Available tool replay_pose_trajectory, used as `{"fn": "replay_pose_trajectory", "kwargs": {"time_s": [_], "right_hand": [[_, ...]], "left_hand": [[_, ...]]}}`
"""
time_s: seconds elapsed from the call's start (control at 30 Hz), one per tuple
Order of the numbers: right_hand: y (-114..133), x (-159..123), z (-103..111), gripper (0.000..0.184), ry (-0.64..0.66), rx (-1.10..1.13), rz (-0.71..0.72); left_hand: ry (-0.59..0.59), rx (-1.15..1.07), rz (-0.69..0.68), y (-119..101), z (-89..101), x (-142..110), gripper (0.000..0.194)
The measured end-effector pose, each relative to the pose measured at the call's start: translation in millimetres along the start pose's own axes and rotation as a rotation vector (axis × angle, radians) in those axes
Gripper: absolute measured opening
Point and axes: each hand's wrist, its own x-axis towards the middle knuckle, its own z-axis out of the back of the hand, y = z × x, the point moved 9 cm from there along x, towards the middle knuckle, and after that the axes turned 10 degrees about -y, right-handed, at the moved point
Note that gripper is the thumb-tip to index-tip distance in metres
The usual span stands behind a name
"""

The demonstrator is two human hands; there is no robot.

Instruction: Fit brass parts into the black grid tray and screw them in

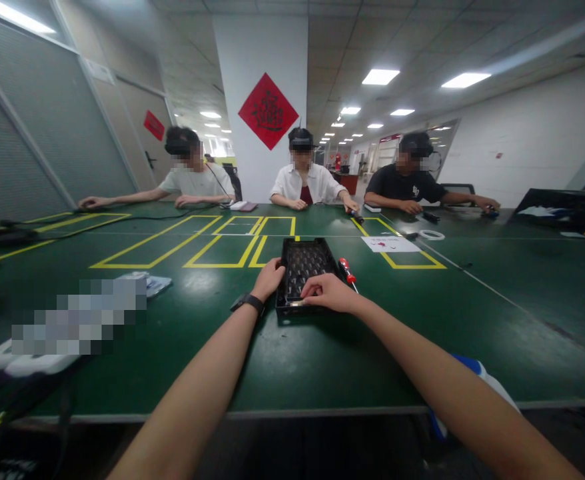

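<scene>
A black rectangular case [308, 252] with rows of round hollows inside sits on the green table in front of me. My left hand [268, 280] is closed on its left wall, with a dark band on the wrist. Over the near part of the case, my right hand [330, 292] has its fingers pinched together; whatever is between them is hidden. A small pale piece [296, 303] lies by those fingertips at the near left corner. Right of the case rests a screwdriver [347, 272] with a red and black handle, its shaft partly behind my right hand.
Yellow tape outlines mark the green table [197, 373]. White blurred-out objects [27, 353] lie at left. A paper sheet [391, 245] and a white ring [431, 235] lie at right. Three people sit across; one's hand [350, 205] touches a dark tool. A blue-white item [482, 373] is near my right forearm.
</scene>
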Motion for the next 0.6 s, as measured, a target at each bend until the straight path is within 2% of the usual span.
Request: {"fn": "replay_pose_trajectory", "kwargs": {"time_s": [0.27,0.6], "right_hand": [[9.2,-0.8,4.9,0.029,-0.026,-0.064,0.058],[1.1,-0.7,-1.0,0.029,0.013,-0.017,0.013]], "left_hand": [[-0.009,-0.018,0.003,1.4,0.1,0.0,0.043],[0.003,-0.051,-0.006,-0.2,-0.8,-0.1,0.043]]}}
